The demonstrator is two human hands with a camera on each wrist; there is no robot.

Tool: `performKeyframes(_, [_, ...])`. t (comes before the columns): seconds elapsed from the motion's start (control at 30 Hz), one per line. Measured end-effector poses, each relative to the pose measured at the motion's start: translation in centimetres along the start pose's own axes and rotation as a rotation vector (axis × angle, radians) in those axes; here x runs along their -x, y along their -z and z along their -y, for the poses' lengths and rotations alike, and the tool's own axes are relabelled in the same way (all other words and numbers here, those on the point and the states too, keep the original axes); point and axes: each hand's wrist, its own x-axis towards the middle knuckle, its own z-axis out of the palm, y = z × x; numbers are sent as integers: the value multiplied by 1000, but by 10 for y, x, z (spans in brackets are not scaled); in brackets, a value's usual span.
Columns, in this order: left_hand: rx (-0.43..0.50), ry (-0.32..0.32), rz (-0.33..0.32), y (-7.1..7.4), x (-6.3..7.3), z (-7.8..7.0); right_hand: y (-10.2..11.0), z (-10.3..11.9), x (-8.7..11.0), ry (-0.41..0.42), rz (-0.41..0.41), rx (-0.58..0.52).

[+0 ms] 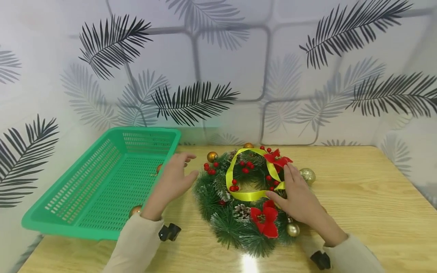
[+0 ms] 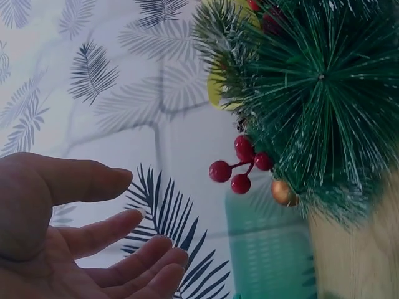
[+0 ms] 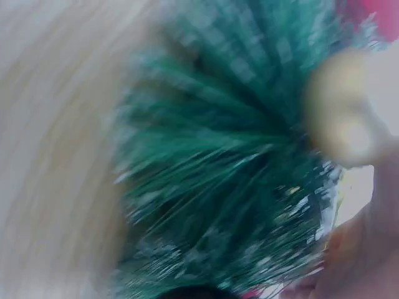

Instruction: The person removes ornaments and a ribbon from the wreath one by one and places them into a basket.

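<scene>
A green Christmas wreath (image 1: 228, 223) lies on the table, dressed with red berries (image 2: 220, 171), frosted pinecones (image 1: 242, 212), red fabric flowers (image 1: 264, 219) and gold baubles (image 1: 293, 229). Looped across its top is a yellow ribbon (image 1: 250, 196). My right hand (image 1: 300, 197) rests over the wreath's right side, fingers extended by the upper red flower (image 1: 277, 158), thumb apart beside the ribbon. In the right wrist view those fingers are blurred and partly cut off. My left hand (image 1: 174, 180) hovers left of the wreath, holding nothing, thumb and fingers spread apart.
On the left stands a green plastic basket (image 1: 71, 231) with orange-gold baubles (image 1: 135, 210) inside, its right rim partly behind my left arm. The wooden table (image 1: 368, 212) meets a wall covering with leaf prints (image 1: 232, 57) at the back.
</scene>
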Motion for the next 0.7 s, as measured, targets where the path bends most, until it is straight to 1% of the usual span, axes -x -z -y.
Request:
performKeyframes(0.13, [29, -6, 15, -9, -7, -4, 7, 14, 8, -74, -57, -28])
performKeyframes(0.23, [32, 3, 14, -14, -10, -5, 11, 32, 15, -143, -75, -38])
performKeyframes(0.27, [31, 9, 13, -15, -11, -4, 11, 38, 16, -166, -73, -36])
performKeyframes(0.4, [38, 38, 17, -18, -16, 1, 7, 62, 15, -258, -13, -35])
performKeyframes(0.5, [55, 58, 28, -22, -19, 6, 1, 73, 12, -284, 9, -40])
performKeyframes(0.6, [72, 67, 38, -25, -20, 8, -5, 81, 12, -296, -11, -60])
performKeyframes(0.7, [78, 61, 40, -26, -19, 8, -8, 88, 12, -312, -34, -93])
